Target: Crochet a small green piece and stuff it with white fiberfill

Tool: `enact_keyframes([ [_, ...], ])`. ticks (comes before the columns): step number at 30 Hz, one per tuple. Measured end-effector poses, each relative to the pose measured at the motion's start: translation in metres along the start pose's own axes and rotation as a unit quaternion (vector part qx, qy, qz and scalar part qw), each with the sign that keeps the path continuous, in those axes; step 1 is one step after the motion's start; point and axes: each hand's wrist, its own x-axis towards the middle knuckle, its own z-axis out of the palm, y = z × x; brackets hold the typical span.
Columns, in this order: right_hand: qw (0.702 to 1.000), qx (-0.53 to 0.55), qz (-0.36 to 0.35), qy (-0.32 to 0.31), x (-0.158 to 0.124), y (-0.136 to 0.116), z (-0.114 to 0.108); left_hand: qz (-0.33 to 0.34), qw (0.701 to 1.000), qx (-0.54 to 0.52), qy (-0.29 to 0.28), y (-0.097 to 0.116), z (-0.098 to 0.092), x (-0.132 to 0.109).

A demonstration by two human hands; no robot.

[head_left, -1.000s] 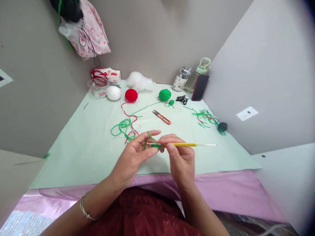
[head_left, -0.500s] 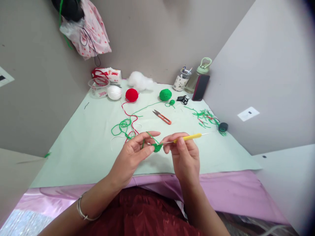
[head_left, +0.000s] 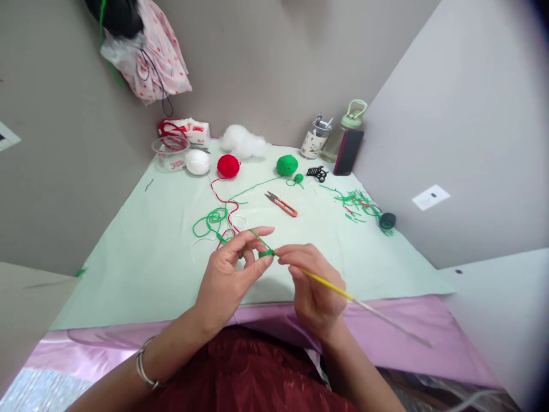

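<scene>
Between the thumb and fingers of my left hand point(head_left: 234, 269) is pinched a small green crochet piece point(head_left: 266, 253). A green strand runs up from it over my raised left index finger. My right hand point(head_left: 317, 286) is closed around a crochet hook point(head_left: 328, 284) with a yellow grip; its bare metal end slants down to the right. The hook's working tip lies at the green piece, mostly hidden by my fingers. Beyond the hands, loose green yarn point(head_left: 214, 220) lies tangled with red and white strands. Orange-handled thread snips point(head_left: 282, 205) rest on the pale cloth.
Along the back are balls of white yarn point(head_left: 198, 162), red yarn point(head_left: 229, 166) and green yarn point(head_left: 287, 165), with white stuffing point(head_left: 242, 141) behind. To the right stand a pen cup point(head_left: 315, 141), a bottle point(head_left: 337, 143) and a phone point(head_left: 348, 153). Green yarn scraps point(head_left: 354, 200) lie near a black roll point(head_left: 388, 221).
My right hand has rotated, so the hook's back end swings from pointing slightly up to sloping down to the right. The green piece is tilted flatter in my left fingers.
</scene>
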Motion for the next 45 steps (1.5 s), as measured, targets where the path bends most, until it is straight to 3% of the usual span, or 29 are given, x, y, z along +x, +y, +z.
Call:
enact_keyframes([
  [4, 0.994, -0.088, -0.057, 0.032, -0.007, 0.006, 0.007, -0.104, 0.979, -0.167, -0.045, -0.003, 0.003, 0.002],
  [7, 0.995, 0.018, 0.045, 0.087, -0.003, 0.004, 0.008, -0.173, 0.95, -0.244, -0.085, -0.004, 0.0, 0.008],
  [10, 0.962, 0.182, 0.157, 0.131, 0.006, 0.0, 0.008, -0.152, 0.956, -0.244, -0.065, -0.001, -0.003, 0.012],
  [12, 0.951, 0.227, 0.171, 0.12, 0.011, -0.001, 0.008, -0.138, 0.961, -0.23, -0.068, 0.001, -0.003, 0.011],
  [16, 0.973, 0.175, 0.13, 0.075, 0.012, -0.002, 0.013, -0.107, 0.975, -0.183, -0.064, 0.0, 0.001, 0.006],
  [19, 0.995, 0.047, 0.052, 0.075, 0.005, -0.002, 0.015, -0.081, 0.98, -0.176, -0.035, -0.002, 0.003, 0.004],
  [22, 0.996, -0.058, -0.025, 0.057, 0.0, -0.002, 0.014, -0.137, 0.962, -0.228, -0.065, -0.003, 0.001, 0.008],
  [25, 0.994, 0.031, 0.038, 0.094, 0.003, 0.0, 0.01, -0.189, 0.937, -0.279, -0.089, -0.002, -0.003, 0.013],
  [27, 0.972, 0.151, 0.124, 0.128, 0.006, 0.001, 0.009, -0.175, 0.941, -0.281, -0.073, -0.001, -0.004, 0.014],
  [30, 0.94, 0.263, 0.188, 0.106, 0.01, 0.002, 0.011, -0.12, 0.964, -0.231, -0.055, 0.0, -0.003, 0.012],
  [34, 0.946, 0.246, 0.196, 0.086, 0.009, 0.003, 0.014, -0.075, 0.984, -0.152, -0.057, -0.003, 0.0, 0.006],
  [40, 0.909, 0.318, 0.246, 0.11, 0.01, 0.007, 0.011, -0.061, 0.992, -0.107, -0.038, -0.004, -0.004, 0.007],
  [45, 0.941, 0.257, 0.205, 0.083, 0.008, 0.003, 0.006, -0.039, 0.994, -0.094, -0.045, -0.005, -0.005, 0.006],
])
